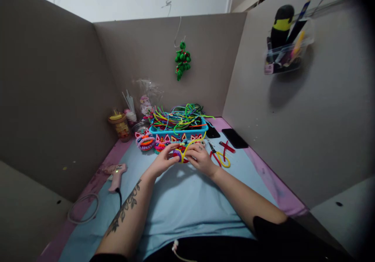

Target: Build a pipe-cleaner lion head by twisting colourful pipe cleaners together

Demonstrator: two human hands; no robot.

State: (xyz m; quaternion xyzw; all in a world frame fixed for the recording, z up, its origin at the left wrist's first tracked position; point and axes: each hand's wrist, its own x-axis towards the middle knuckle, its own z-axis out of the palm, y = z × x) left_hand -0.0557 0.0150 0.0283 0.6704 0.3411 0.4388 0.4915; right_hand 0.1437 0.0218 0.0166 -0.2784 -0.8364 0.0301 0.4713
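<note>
Between my hands, above the blue cloth, is a small craft piece (pixel 182 159) in purple, red and yellow. My left hand (pixel 164 159) is closed round its left side, thumb below and fingers above. With fingers pinched together, my right hand (pixel 201 157) grips a yellow fuzzy stem (pixel 190 143) at the piece's right side. The stem's free end curves up toward a blue basket (pixel 155 131) of many coloured stems. Several finished animal-like heads, among them a pink and purple one (pixel 145 141), stand in front of the basket.
Yellow-handled scissors (pixel 224 159), a red cutter (pixel 227 147) and a black phone (pixel 234 138) lie at the right. A pink glue gun (pixel 116 177) with its cord rests at the left. Behind are a brown cup (pixel 121 128) and grey partitions, one with a green ornament (pixel 183 61).
</note>
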